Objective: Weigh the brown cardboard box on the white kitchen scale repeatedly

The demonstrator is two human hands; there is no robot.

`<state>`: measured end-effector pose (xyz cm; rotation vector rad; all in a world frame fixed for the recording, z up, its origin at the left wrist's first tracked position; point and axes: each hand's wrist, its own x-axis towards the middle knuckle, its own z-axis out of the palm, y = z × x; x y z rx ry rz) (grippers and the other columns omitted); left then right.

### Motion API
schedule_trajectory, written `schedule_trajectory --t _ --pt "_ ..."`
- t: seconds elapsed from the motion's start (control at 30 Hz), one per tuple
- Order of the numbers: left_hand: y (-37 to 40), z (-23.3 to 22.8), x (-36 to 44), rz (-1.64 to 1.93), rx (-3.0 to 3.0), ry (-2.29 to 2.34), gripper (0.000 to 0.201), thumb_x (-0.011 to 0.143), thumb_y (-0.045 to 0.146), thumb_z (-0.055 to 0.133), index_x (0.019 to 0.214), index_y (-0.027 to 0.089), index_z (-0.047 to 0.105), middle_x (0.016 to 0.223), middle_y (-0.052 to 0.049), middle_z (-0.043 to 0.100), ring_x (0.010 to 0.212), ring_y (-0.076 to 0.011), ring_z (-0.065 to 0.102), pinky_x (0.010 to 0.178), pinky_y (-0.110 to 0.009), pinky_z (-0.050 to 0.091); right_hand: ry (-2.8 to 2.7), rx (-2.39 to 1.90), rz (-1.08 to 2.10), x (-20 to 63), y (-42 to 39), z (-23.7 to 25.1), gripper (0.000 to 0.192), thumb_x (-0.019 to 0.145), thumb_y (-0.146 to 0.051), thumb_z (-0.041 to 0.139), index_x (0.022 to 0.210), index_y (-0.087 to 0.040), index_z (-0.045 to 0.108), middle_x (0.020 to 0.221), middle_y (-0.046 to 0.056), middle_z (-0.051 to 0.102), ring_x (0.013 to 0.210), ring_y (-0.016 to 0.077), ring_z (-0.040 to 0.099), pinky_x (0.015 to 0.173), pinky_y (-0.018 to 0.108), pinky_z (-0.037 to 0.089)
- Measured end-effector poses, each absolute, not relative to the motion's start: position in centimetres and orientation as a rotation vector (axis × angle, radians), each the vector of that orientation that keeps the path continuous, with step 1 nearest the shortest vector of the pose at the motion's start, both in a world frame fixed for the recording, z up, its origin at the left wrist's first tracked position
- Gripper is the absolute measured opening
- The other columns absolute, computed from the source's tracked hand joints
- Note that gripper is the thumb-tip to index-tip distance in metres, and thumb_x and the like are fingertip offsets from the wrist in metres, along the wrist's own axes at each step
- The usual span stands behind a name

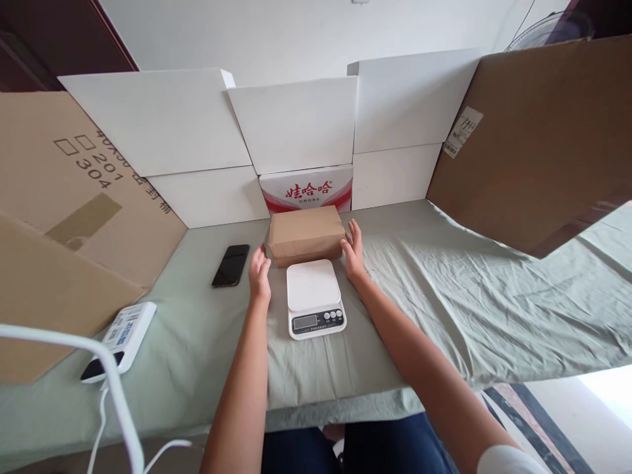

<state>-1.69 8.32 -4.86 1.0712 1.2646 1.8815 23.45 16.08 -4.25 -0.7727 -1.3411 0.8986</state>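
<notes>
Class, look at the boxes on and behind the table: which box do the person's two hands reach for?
The small brown cardboard box lying just behind the white scale. Left hand and right hand flank it; the other boxes stand farther back against the wall.

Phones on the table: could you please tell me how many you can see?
1. A black phone lies flat on the green cloth, left of the left hand and the brown box. Others could be hidden behind the cardboard.
</notes>
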Motion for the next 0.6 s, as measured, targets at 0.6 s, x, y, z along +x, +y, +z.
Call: schedule_trajectory --t 0.6 --pt "8.2 -4.7 -1.3 1.761 1.149 1.283 0.057 0.084 0.049 0.066 0.132 0.019 0.065 0.144 -0.012 0.061 0.143 -0.0309 0.048 0.121 -0.046 0.033 -1.390 -0.723 1.025 23.3 15.3 -3.3 0.077 0.087 -0.049 0.060 0.155 -0.023 0.035 0.162 0.009 0.042 0.149 0.0288 0.042 0.124 0.049 0.034"
